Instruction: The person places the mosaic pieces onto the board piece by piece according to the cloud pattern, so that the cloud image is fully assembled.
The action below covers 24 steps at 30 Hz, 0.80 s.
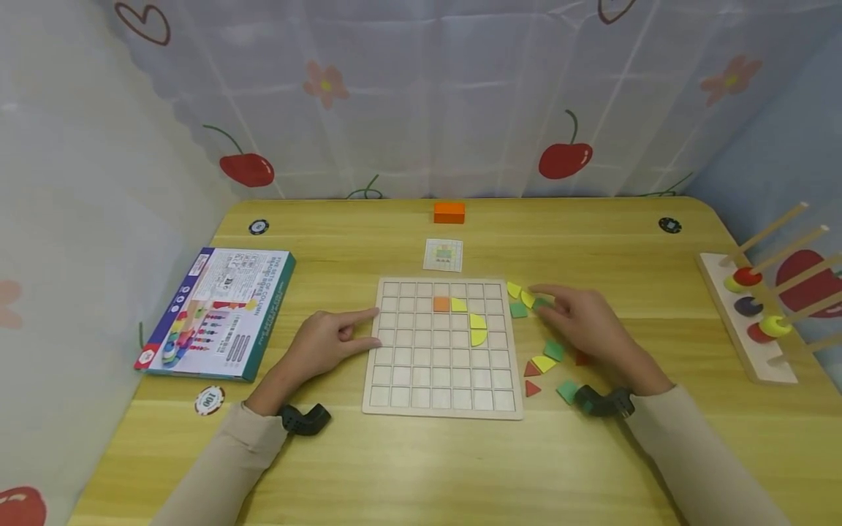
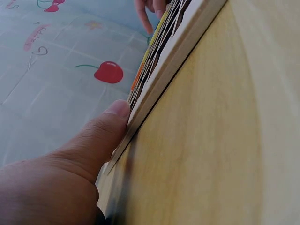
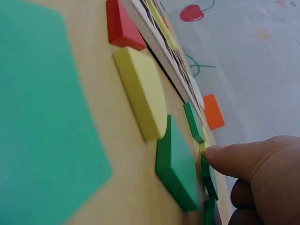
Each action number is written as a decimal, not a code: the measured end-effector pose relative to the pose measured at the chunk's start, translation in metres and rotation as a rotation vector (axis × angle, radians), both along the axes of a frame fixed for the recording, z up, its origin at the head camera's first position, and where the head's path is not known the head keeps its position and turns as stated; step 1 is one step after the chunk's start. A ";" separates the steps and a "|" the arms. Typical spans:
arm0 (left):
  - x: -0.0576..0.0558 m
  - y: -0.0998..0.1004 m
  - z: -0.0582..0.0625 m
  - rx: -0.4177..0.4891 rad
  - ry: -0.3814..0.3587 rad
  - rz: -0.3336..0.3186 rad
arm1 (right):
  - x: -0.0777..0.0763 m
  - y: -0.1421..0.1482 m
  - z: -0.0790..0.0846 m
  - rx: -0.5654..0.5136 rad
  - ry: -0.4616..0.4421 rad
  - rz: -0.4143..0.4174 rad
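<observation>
Left hand (image 1: 329,342): rests on the table at the left edge of the grid board (image 1: 442,394); forefinger straight, tip against the board's left rim; thumb tip pressed to the same edge in the left wrist view; other fingers loosely curled, holding nothing.
Right hand (image 1: 582,321): lies over the loose pieces just right of the board; fingers nearly straight and slightly apart, thumb tip touching a green piece (image 3: 209,178) in the right wrist view; no clear grip on anything.
Grid board: pale wood, flat in the middle of the table (image 1: 421,467), squares mostly bare.
On the board: orange square (image 1: 441,304) with a yellow piece (image 1: 458,305) touching its right side; two yellow quarter-rounds (image 1: 478,329) stacked one above the other, lower and further right.
Loose pieces: yellow, green and red shapes scattered beside the board's right edge, among them a red triangle (image 1: 532,388) and a green square (image 1: 566,391).
Pattern card (image 1: 444,255): just beyond the board's far edge.
Orange block (image 1: 449,212): near the table's far edge.
Box (image 1: 213,313): left of the board, well apart.
Peg rack (image 1: 756,314): at the right edge, coloured rings on it.
</observation>
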State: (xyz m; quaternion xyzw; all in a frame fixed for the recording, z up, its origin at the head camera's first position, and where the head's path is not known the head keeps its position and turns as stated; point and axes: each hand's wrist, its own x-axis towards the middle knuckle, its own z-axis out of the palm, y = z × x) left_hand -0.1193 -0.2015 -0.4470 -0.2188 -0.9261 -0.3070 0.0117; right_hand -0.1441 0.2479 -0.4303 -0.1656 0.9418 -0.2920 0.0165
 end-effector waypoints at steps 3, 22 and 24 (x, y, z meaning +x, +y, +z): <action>0.000 -0.001 -0.001 0.003 -0.003 0.000 | -0.004 -0.005 0.001 0.021 -0.005 0.012; 0.000 0.001 0.003 -0.001 -0.016 0.000 | -0.015 -0.012 0.002 0.099 -0.049 -0.014; 0.001 0.001 0.003 -0.002 -0.019 -0.001 | -0.015 -0.012 0.002 0.107 -0.055 -0.006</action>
